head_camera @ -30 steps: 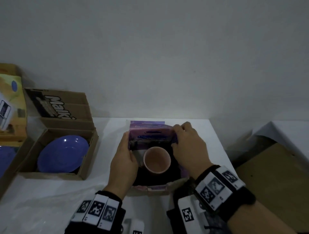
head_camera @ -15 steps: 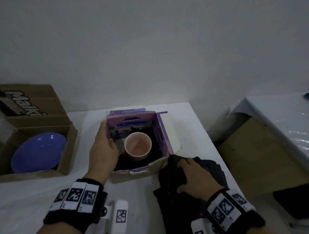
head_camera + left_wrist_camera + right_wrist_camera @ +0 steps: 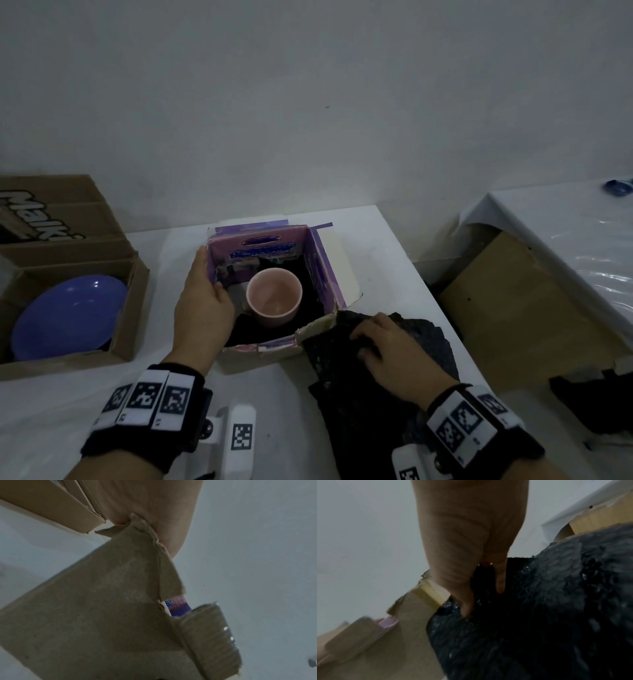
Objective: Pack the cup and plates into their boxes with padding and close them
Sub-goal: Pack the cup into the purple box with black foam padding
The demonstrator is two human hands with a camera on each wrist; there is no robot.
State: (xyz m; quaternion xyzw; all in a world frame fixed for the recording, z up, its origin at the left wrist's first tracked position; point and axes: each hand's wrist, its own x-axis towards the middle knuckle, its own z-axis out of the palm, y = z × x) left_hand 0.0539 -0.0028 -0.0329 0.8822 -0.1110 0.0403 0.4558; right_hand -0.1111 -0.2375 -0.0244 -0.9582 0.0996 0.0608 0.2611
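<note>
Your left hand (image 3: 202,301) rests against the left wall of the open purple box (image 3: 318,270), thumb hooked over the rim and fingers laid along the outside; from the left wrist view you see only the palm (image 3: 145,507) pressed to the box's brown cardboard outside (image 3: 85,615). The box stands near the middle of the white table (image 3: 394,246), towards its far edge, with its flaps folded open. Inside it a pink cup (image 3: 274,296) stands upright on dark padding, its mouth facing up.

Your right hand (image 3: 390,349) lies on a sheet of black bubble wrap (image 3: 424,335) just beside the box's near right corner, close to the table's right edge. Its fingers are curled into the wrap, gathering a fold; the right wrist view shows fingers (image 3: 467,601) dug into the black bubble wrap (image 3: 539,615) next to the box's torn corner (image 3: 428,592).

At the table's left edge an open brown cardboard box (image 3: 130,308) holds a blue plate (image 3: 68,315) lying flat, its lid flap tilted back.
</note>
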